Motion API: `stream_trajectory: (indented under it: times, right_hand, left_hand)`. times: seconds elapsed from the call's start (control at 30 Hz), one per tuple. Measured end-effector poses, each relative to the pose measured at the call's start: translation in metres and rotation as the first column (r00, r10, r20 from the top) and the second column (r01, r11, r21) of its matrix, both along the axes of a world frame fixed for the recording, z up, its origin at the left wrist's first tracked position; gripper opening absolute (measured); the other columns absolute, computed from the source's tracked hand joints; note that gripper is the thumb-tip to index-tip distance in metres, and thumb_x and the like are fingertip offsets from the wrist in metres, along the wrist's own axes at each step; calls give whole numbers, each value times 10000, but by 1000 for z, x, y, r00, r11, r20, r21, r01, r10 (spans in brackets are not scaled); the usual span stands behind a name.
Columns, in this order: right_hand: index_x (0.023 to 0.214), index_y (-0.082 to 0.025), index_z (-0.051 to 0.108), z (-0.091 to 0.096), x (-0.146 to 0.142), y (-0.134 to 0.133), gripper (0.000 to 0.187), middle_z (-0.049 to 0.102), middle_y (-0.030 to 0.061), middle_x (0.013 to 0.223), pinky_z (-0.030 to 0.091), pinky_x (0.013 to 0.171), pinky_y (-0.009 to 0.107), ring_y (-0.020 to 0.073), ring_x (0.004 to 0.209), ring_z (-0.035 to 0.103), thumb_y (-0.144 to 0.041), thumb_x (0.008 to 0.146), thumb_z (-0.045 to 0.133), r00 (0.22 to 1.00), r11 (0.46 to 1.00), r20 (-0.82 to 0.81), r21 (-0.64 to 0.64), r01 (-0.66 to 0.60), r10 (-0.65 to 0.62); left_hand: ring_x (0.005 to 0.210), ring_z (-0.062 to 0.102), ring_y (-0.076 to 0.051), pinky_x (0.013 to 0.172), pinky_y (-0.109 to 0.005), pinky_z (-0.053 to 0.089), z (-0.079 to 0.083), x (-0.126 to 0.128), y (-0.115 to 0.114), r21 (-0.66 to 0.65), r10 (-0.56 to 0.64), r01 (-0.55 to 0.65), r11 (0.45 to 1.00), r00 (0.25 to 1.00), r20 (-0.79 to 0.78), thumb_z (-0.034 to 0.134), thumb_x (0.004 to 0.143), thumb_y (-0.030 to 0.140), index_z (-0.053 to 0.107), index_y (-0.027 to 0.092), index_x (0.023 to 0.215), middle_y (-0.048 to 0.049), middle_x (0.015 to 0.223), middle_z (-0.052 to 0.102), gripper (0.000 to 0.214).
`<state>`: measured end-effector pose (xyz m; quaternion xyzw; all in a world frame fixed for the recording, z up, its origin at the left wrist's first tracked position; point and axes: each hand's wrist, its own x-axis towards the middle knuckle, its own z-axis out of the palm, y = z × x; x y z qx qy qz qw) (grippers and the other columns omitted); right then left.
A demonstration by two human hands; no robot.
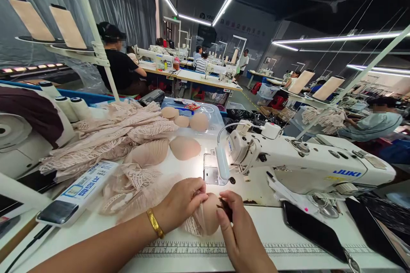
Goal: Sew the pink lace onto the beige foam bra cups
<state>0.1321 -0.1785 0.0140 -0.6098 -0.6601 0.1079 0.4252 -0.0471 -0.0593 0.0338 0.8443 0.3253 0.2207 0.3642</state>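
Note:
My left hand (182, 202), with a gold bracelet at the wrist, pinches the upper edge of a beige foam bra cup (210, 217). Pale lace is attached along the cup's left side and trails left across the table. My right hand (240, 230) is curled at the cup's right side around a small dark tool (226, 210), which looks like thread snips; its pointed tip faces the cup and most of it is hidden by the fingers. Just beyond both hands is the needle area of a white sewing machine (275, 153), lit by a small lamp (221, 164).
Stacked foam cups (149, 152) and a heap of beige lace pieces (112, 136) lie to the left. A white power bank (77, 194) sits at the left, a black phone (312, 230) at the right. A printed ruler (188, 248) runs along the front. Other people work behind.

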Motion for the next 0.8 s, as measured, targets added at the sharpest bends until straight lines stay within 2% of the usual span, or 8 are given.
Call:
stream_trajectory:
  times: [0.07, 0.17, 0.3, 0.43, 0.63, 0.8]
  right_hand:
    - [1275, -257, 539, -2, -6, 3, 227, 723, 89, 1105, 564, 800, 326, 231, 946, 715, -322, 1090, 426, 992, 997, 116, 52, -50, 43]
    - [1198, -239, 561, -9, -7, 12, 173, 739, 74, 1011, 552, 717, 321, 229, 851, 713, -266, 1084, 434, 965, 994, 261, 108, -21, -8]
    - [1181, -235, 560, -16, -4, 19, 152, 741, 64, 1017, 532, 712, 316, 220, 846, 703, -258, 1090, 441, 944, 991, 327, 131, -1, -42]
    - [1119, -237, 580, -16, -4, 21, 176, 736, 43, 951, 508, 695, 323, 219, 807, 691, -290, 1106, 413, 937, 987, 344, 157, 15, -69]
    - [1092, -232, 617, -19, -3, 23, 193, 732, 38, 916, 492, 689, 321, 214, 794, 685, -300, 1103, 437, 925, 991, 372, 129, 27, -73]
    - [1071, -218, 615, -21, -3, 24, 228, 726, 39, 874, 482, 665, 320, 214, 757, 678, -303, 1113, 408, 913, 983, 396, 182, 30, -101]
  left_hand:
    - [766, 578, -185, 702, -294, 383, -1, 0, 1, -49, 6, -6, 999, 1000, 15, 579, 947, 305, 593, 200, 851, 1, 825, 668, 143]
    - [765, 596, -179, 698, -284, 391, 0, 0, 2, -129, 25, -19, 991, 999, 46, 608, 923, 309, 623, 200, 843, 11, 810, 688, 136]
    - [751, 603, -173, 699, -277, 406, 4, -2, 3, -169, 36, -26, 985, 998, 57, 614, 913, 302, 642, 196, 830, 20, 787, 692, 137]
    - [789, 621, -176, 722, -280, 419, 4, -2, 3, -137, 26, -18, 990, 998, 54, 619, 932, 308, 654, 195, 835, 16, 823, 706, 153]
    - [822, 618, -181, 765, -292, 429, 1, 0, 2, -50, -23, 26, 998, 998, 58, 615, 952, 271, 664, 198, 832, 5, 842, 699, 148]
    - [827, 618, -182, 769, -295, 431, 1, -1, 1, -5, -55, 56, 998, 997, 55, 610, 964, 246, 678, 200, 853, 0, 843, 687, 138]
